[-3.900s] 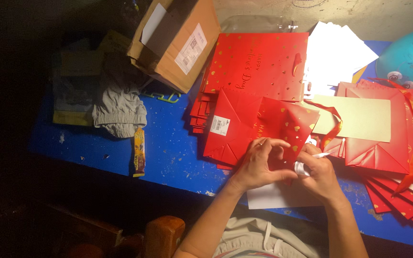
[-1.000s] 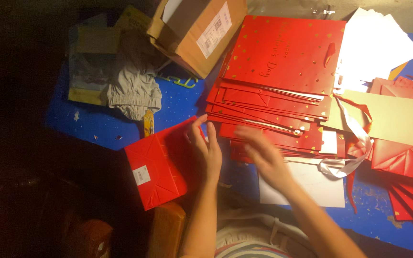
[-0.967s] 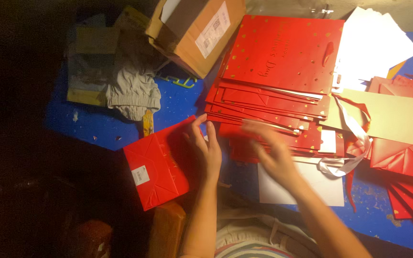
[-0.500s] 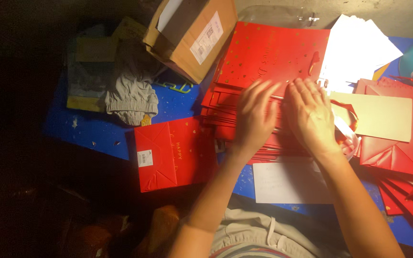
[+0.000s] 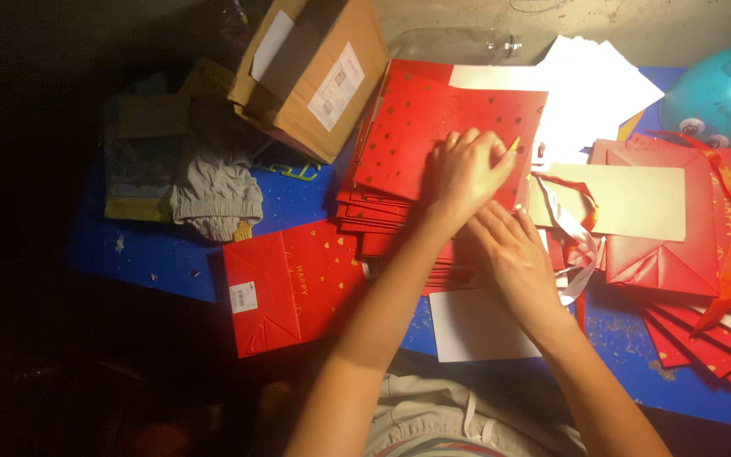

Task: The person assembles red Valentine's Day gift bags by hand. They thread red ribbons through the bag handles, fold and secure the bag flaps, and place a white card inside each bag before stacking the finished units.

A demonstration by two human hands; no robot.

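A stack of flat red paper bags (image 5: 399, 127) with gold hearts lies in the middle of the blue table (image 5: 154, 250). My left hand (image 5: 465, 173) rests on the top bag, with its fingers curled around that bag's right edge. Just in front of it, my right hand (image 5: 513, 262) lies flat on the lower part of the stack, fingers spread. A folded red bag with a white label (image 5: 289, 283) lies alone at the table's front left edge, apart from both hands.
A cardboard box (image 5: 315, 63) and a grey cloth (image 5: 213, 190) sit at the back left. White sheets (image 5: 590, 85), a cream card (image 5: 628, 199) and a teal round object (image 5: 721, 85) are at the right. More red bags with ribbon (image 5: 704, 254) lie beyond. A white sheet (image 5: 475, 326) lies in front.
The labelled red bag was laid down at the front left and let go. Both hands went to the stack; my left hand has slid to the top bag's right edge.
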